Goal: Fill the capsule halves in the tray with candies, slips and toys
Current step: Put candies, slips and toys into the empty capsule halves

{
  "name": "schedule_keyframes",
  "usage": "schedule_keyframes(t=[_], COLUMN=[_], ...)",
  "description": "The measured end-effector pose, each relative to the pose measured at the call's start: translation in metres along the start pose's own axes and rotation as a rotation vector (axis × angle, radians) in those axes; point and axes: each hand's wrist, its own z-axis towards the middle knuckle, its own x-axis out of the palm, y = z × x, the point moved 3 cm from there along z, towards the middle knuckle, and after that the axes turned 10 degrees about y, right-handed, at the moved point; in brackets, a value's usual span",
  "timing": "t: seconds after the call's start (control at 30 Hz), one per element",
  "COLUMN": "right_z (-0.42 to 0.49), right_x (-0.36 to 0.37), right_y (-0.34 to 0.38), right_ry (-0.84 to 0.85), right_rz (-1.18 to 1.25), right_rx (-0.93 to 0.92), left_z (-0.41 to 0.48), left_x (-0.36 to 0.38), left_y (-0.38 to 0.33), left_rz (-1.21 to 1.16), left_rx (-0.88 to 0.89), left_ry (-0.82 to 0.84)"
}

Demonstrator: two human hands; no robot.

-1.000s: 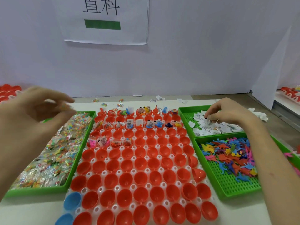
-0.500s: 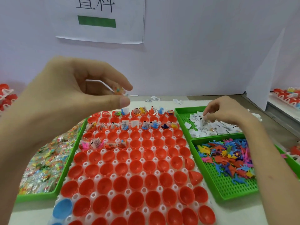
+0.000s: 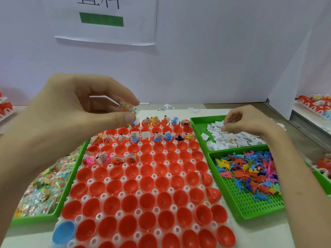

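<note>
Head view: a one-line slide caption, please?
Left hand pinches a clear-wrapped multicoloured candy above the white tray of red capsule halves; right hand pinches white paper slips.

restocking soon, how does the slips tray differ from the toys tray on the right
The slips tray holds white printed slips; the toys tray holds many-coloured flat toys. The slips tray lies farther from the person, the toys tray nearer. The right hand pinches at slips in the slips tray; no hand is in the toys tray. Both are green with perforated floors.
</note>
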Motion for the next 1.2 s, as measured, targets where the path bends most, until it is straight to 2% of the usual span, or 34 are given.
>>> schedule_keyframes(t=[0.07,0.2,0.3,0.4,0.53,0.6,0.7,0.9,1.2], right_z=[-0.001,-0.001,-0.004,-0.012,-0.044,-0.062,-0.081,-0.09,-0.081], right_x=[-0.002,-0.009,-0.012,-0.015,-0.013,-0.008,0.002,0.026,0.033], right_y=[0.0,0.0,0.005,0.026,0.086,0.117,0.151,0.175,0.182], right_ry=[-0.045,-0.242,-0.33,-0.28,-0.181,-0.073,0.071,0.176,0.005], right_rz=[0.057,0.075,0.192,0.312,0.359,0.38,0.386,0.269,0.301], right_rx=[-0.016,-0.061,-0.11,-0.227,-0.521,-0.663,-0.775,-0.776,-0.726], left_z=[0.002,0.001,0.002,0.002,0.003,0.003,0.003,0.0,-0.001], left_x=[0.003,0.011,0.015,0.019,0.026,0.03,0.037,0.042,0.046], left_y=[-0.002,0.0,-0.004,-0.008,-0.007,-0.007,-0.011,-0.016,-0.023], left_rz=[-0.001,-0.029,-0.103,-0.227,-0.334,-0.397,-0.461,-0.433,-0.515], left_rx=[0.028,0.026,0.015,-0.004,-0.078,-0.085,-0.105,-0.125,-0.056], left_ry=[-0.005,-0.008,-0.023,-0.072,-0.086,-0.095,-0.103,-0.083,-0.172])
